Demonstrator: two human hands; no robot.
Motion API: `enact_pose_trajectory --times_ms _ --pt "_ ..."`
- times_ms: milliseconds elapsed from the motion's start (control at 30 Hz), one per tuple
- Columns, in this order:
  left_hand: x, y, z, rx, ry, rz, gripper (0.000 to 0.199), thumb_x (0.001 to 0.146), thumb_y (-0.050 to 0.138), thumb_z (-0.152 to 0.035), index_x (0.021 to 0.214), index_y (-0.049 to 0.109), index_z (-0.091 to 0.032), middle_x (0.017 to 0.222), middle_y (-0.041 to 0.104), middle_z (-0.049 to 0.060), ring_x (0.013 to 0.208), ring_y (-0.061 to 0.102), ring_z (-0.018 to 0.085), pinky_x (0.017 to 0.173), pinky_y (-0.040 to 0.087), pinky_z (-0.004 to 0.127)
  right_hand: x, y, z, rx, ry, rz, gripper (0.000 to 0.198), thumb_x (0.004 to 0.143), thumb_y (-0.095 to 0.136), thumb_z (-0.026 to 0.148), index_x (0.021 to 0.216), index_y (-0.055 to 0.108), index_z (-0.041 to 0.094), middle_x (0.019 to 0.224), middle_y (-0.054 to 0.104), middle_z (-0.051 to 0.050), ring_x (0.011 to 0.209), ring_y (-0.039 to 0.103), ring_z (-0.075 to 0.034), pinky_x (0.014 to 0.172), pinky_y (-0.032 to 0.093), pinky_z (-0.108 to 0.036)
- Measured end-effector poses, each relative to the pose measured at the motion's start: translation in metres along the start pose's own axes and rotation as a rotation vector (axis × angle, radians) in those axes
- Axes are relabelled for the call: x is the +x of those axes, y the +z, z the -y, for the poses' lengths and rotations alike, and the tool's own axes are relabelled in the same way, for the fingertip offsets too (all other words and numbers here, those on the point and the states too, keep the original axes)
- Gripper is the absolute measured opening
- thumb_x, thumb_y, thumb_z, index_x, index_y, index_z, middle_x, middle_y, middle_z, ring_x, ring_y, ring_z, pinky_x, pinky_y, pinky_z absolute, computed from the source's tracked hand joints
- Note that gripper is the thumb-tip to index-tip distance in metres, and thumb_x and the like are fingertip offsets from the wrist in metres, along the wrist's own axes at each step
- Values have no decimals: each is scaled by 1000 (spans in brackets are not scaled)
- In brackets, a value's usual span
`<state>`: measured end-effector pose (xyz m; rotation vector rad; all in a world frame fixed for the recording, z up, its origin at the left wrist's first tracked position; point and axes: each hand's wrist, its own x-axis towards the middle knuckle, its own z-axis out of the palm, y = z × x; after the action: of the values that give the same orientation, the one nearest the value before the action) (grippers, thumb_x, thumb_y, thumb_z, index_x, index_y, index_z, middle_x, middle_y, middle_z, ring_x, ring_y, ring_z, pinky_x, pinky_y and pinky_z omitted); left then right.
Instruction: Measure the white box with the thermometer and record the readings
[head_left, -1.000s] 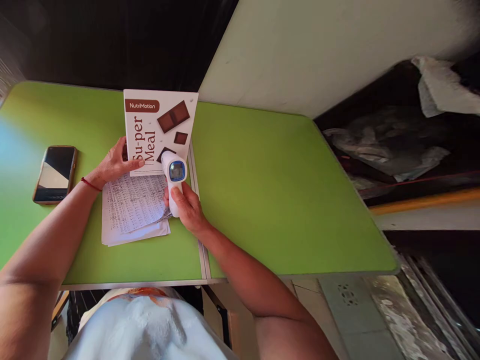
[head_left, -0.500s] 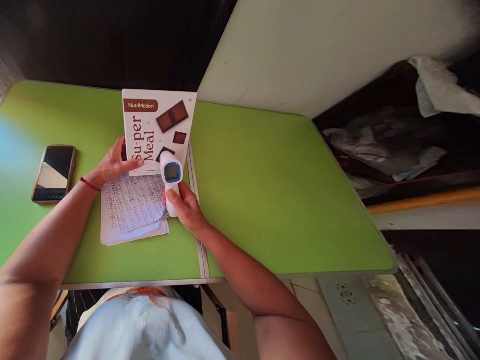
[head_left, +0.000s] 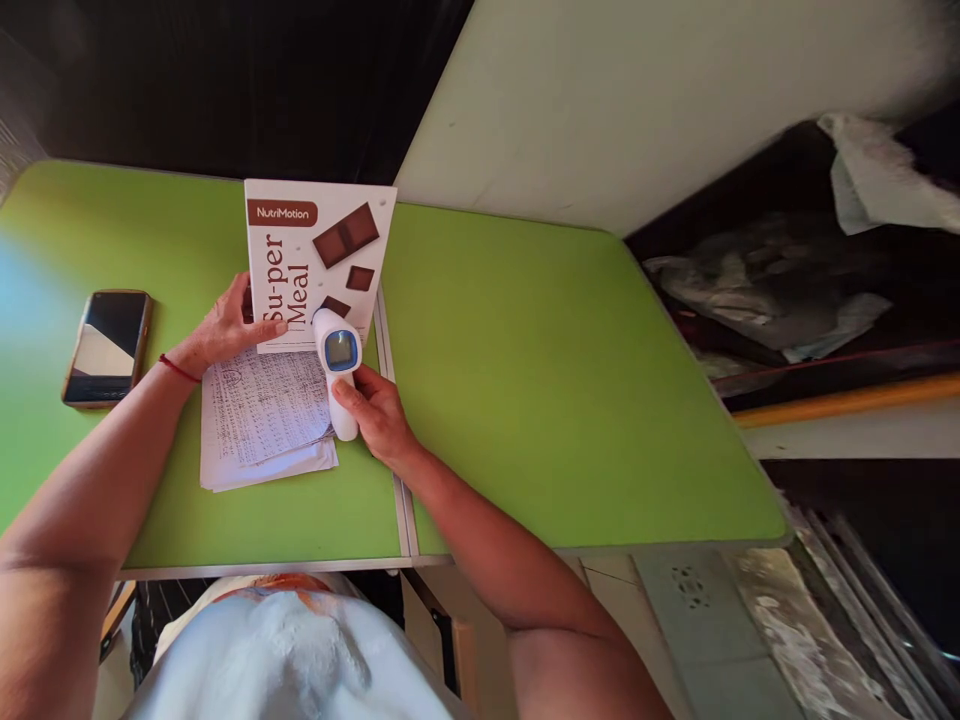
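My left hand [head_left: 234,325] grips the lower left edge of a white box [head_left: 281,270] printed "NutriMotion" and "Su-per Meal", thumb across its front and fingers behind. The box is propped up, its front facing me. Wrapped round the handle of a white infrared thermometer [head_left: 342,405] is my right hand [head_left: 377,410]. The thermometer's blue-framed screen faces me and looks lit, and its head overlaps the box's lower right part. Beneath both lie handwritten papers [head_left: 255,420], partly covered by the box and the thermometer.
A phone [head_left: 107,348] lies at the left on the green folding table [head_left: 570,390]. A metal seam runs across the table beside my right hand. Dark panel and pale wall [head_left: 555,110] rise behind. Plastic bags [head_left: 765,280] sit on a shelf at the right.
The thermometer has tilted and shifted slightly left in my right hand, and its screen now looks brighter. My left hand and the box have hardly moved.
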<state>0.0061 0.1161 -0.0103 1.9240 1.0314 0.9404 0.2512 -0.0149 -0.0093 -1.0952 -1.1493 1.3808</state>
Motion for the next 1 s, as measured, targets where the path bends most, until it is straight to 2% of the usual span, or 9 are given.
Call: enact_pose_trajectory --times_ms 200,333,533,733,1000 --pt "0 1 5 -3 17 -9 86 74 87 -75 136 58 -23 128 72 14 120 70 39 99 59 57 0 -2 -1 7 5 20 59 65 87 73 88 62 25 75 57 3 70 53 -15 66 48 -32" --pt "0 1 6 2 24 -12 85 74 86 -75 135 59 -23 127 73 14 119 71 38 99 60 56 0 -2 -1 11 -8 0 59 67 85 75 84 60 25 72 57 4 65 52 -14 62 48 -32" --pt "0 0 -2 -8 7 7 84 74 87 -74 134 58 -22 127 73 14 114 73 37 94 62 53 -3 1 0 4 -43 -46 57 68 84 74 83 59 26 71 58 4 62 52 -13 62 50 -32" --pt "0 0 -3 -1 1 5 85 74 86 -74 133 58 -21 127 74 14 113 73 36 92 63 52 -6 1 -2 -11 -73 -64 55 69 86 71 88 61 26 76 63 2 69 58 -16 66 54 -34" --pt "0 1 -17 -18 -52 -27 80 69 91 -73 123 64 -20 117 76 12 106 75 35 88 63 51 -6 -2 -2 -15 -81 -63 52 70 86 69 86 61 26 73 62 3 67 57 -15 64 53 -33"
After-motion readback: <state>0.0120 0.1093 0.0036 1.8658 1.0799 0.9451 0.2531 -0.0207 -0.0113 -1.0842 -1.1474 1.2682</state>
